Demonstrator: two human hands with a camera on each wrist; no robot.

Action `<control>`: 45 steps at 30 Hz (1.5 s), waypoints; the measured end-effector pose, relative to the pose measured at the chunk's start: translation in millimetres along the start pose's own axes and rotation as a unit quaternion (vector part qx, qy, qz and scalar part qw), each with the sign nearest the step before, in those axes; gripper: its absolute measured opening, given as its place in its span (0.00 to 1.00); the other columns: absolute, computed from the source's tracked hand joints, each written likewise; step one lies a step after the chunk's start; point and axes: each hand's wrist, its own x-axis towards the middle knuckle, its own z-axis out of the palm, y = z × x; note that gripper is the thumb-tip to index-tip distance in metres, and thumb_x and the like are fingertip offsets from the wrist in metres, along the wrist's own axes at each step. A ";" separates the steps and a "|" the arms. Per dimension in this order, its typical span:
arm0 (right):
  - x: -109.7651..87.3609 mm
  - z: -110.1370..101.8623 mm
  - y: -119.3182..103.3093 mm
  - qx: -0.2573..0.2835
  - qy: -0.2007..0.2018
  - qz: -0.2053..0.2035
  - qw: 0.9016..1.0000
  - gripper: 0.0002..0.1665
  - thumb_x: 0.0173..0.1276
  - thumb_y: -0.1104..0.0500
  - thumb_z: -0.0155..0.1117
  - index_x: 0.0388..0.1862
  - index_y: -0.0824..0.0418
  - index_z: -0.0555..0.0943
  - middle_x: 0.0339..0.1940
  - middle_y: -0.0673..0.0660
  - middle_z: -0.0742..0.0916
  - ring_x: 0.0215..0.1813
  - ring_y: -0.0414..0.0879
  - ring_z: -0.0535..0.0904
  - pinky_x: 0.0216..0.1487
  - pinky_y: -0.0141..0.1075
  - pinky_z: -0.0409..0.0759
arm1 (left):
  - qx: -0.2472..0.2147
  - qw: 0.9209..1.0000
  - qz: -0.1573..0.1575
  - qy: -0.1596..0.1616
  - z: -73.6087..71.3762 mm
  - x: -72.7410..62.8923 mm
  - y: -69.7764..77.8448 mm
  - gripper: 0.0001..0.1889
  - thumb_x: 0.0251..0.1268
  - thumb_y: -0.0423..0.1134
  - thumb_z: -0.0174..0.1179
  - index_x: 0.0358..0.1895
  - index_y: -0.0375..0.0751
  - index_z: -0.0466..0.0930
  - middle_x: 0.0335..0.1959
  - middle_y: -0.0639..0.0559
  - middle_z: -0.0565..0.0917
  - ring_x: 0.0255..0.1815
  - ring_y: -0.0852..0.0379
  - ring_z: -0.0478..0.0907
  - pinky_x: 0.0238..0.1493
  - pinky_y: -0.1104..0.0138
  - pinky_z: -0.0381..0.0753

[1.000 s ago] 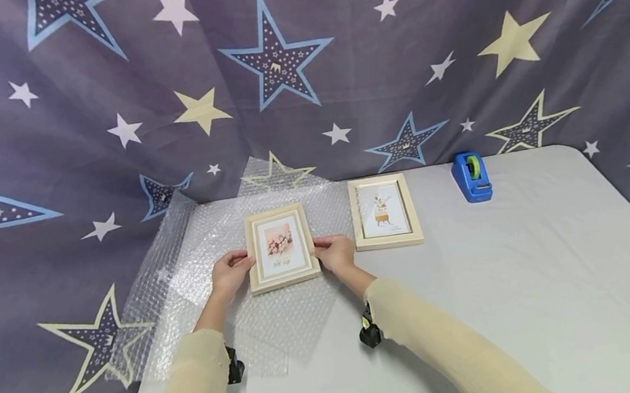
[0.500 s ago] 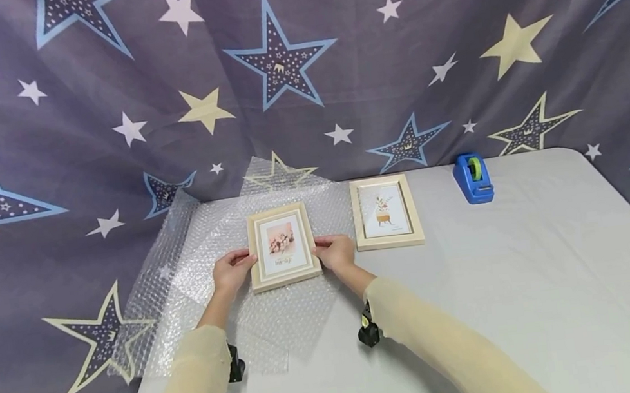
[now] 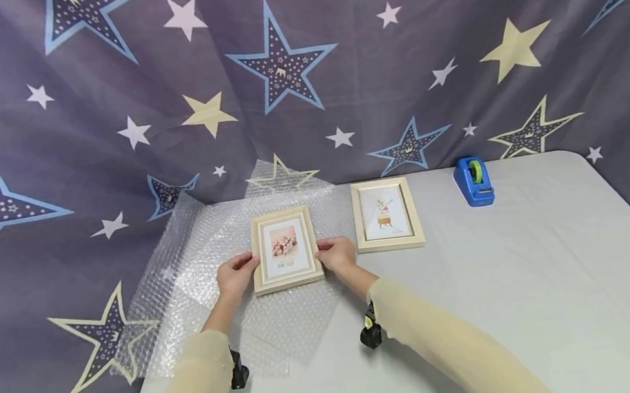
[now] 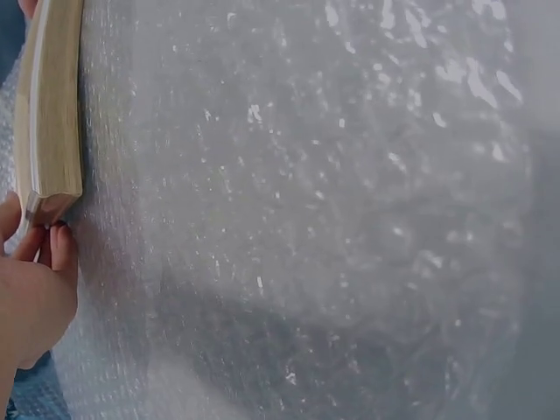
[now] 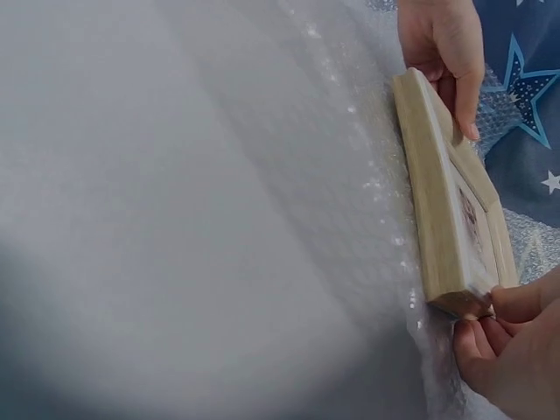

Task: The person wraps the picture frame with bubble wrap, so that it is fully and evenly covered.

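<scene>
A light wooden picture frame (image 3: 285, 250) with a pink flower print is held over a sheet of bubble wrap (image 3: 294, 319). My left hand (image 3: 236, 275) pinches its left edge, thumb on the front face and fingers curled beneath. On the opposite edge my right hand (image 3: 338, 253) grips it the same way. The right wrist view shows the frame (image 5: 429, 188) close over the bubble wrap, with the right hand (image 5: 516, 350) at the near end and the left hand (image 5: 446, 44) at the far end. In the left wrist view the left hand (image 4: 35, 289) holds a corner.
A second wooden picture frame (image 3: 358, 217) with a potted-plant print lies right of the bubble wrap. Farther right stands a blue tape dispenser (image 3: 474, 188) with green tape. A star-patterned curtain (image 3: 356, 42) hangs behind the white table (image 3: 505, 278). The wrap's left part hangs past the table edge.
Both hands keep hold of the picture frame, which stays at nearly the same place over the bubble wrap. The whole head view has shifted slightly.
</scene>
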 end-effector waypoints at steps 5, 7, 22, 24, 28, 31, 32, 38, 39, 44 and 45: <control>-1.9 -4.5 1.1 0.017 -0.011 0.016 1.000 0.14 0.53 0.70 0.69 0.41 0.65 0.87 0.38 0.60 0.91 0.43 0.51 0.88 0.46 0.36 0.86 | -0.018 1.000 -0.005 -0.004 1.5 -5.7 -0.4 0.20 0.61 0.44 0.65 0.54 0.37 0.81 0.54 0.40 0.83 0.53 0.49 0.81 0.47 0.75 0.83; -2.8 -5.1 2.3 0.021 -0.012 0.019 1.000 0.14 0.53 0.70 0.69 0.41 0.65 0.87 0.38 0.61 0.91 0.43 0.51 0.88 0.46 0.36 0.86 | -0.024 1.000 0.003 -0.001 1.6 -8.9 -0.7 0.19 0.59 0.43 0.67 0.51 0.37 0.83 0.50 0.41 0.85 0.48 0.52 0.83 0.45 0.73 0.84; -8.9 -25.7 6.7 0.022 -0.069 0.003 0.997 0.19 0.56 0.69 0.67 0.49 0.68 0.83 0.45 0.64 0.89 0.46 0.53 0.88 0.43 0.34 0.87 | 0.060 0.994 0.082 -0.050 -16.8 -13.7 7.6 0.21 0.63 0.39 0.62 0.58 0.33 0.76 0.55 0.34 0.82 0.56 0.43 0.81 0.54 0.65 0.84; -12.0 -33.7 6.3 0.006 -0.088 -0.015 0.996 0.19 0.57 0.69 0.68 0.49 0.69 0.83 0.44 0.64 0.89 0.46 0.54 0.88 0.43 0.34 0.87 | 0.085 0.987 0.116 -0.070 -26.0 -17.4 5.8 0.21 0.64 0.39 0.62 0.57 0.33 0.77 0.54 0.34 0.82 0.55 0.41 0.81 0.57 0.58 0.83; -19.4 -48.2 9.7 -0.042 -0.135 -0.076 0.987 0.17 0.58 0.68 0.69 0.48 0.68 0.83 0.44 0.65 0.89 0.44 0.54 0.87 0.42 0.34 0.87 | 0.133 0.963 0.203 -0.118 -40.4 -28.5 -2.8 0.20 0.61 0.36 0.64 0.55 0.31 0.78 0.52 0.32 0.83 0.54 0.37 0.81 0.59 0.51 0.81; -26.2 -55.5 14.9 -0.069 -0.168 -0.129 0.975 0.16 0.57 0.68 0.70 0.46 0.69 0.84 0.44 0.66 0.89 0.44 0.55 0.87 0.43 0.35 0.87 | 0.170 0.939 0.261 -0.143 -48.8 -37.4 -11.1 0.19 0.59 0.36 0.66 0.52 0.31 0.79 0.50 0.33 0.83 0.53 0.36 0.81 0.58 0.49 0.80; -28.5 -57.6 17.1 -0.078 -0.176 -0.147 0.970 0.16 0.57 0.68 0.70 0.45 0.69 0.84 0.44 0.65 0.89 0.44 0.55 0.87 0.44 0.36 0.87 | 0.179 0.932 0.277 -0.148 -51.0 -40.4 -13.6 0.19 0.58 0.36 0.67 0.52 0.31 0.80 0.50 0.34 0.84 0.53 0.37 0.81 0.58 0.49 0.80; -41.4 -64.5 29.4 -0.156 -0.200 -0.254 0.933 0.15 0.53 0.67 0.72 0.42 0.65 0.85 0.43 0.61 0.90 0.48 0.53 0.86 0.52 0.41 0.85 | 0.218 0.907 0.308 -0.188 -61.8 -54.1 -24.5 0.21 0.48 0.36 0.72 0.49 0.35 0.82 0.50 0.38 0.85 0.54 0.37 0.80 0.57 0.47 0.80; -43.2 -65.1 30.5 -0.168 -0.202 -0.267 0.927 0.15 0.53 0.66 0.73 0.42 0.64 0.86 0.43 0.60 0.90 0.49 0.52 0.86 0.53 0.42 0.84 | 0.225 0.904 0.307 -0.197 -63.0 -55.6 -25.5 0.22 0.47 0.36 0.73 0.49 0.36 0.82 0.50 0.39 0.85 0.55 0.38 0.80 0.58 0.47 0.79; -50.7 -67.2 32.2 -0.216 -0.217 -0.318 0.897 0.18 0.50 0.63 0.76 0.42 0.62 0.85 0.44 0.57 0.90 0.51 0.51 0.85 0.57 0.43 0.82 | 0.256 0.885 0.309 -0.234 -65.1 -61.7 -27.6 0.29 0.38 0.36 0.76 0.51 0.37 0.80 0.54 0.41 0.83 0.59 0.38 0.77 0.64 0.45 0.74; -51.9 -67.4 32.3 -0.226 -0.221 -0.326 0.891 0.19 0.49 0.63 0.76 0.42 0.61 0.85 0.44 0.56 0.90 0.51 0.51 0.84 0.58 0.43 0.81 | 0.262 0.881 0.314 -0.239 -65.1 -62.7 -28.1 0.30 0.37 0.36 0.76 0.52 0.37 0.80 0.54 0.41 0.83 0.60 0.38 0.77 0.65 0.45 0.73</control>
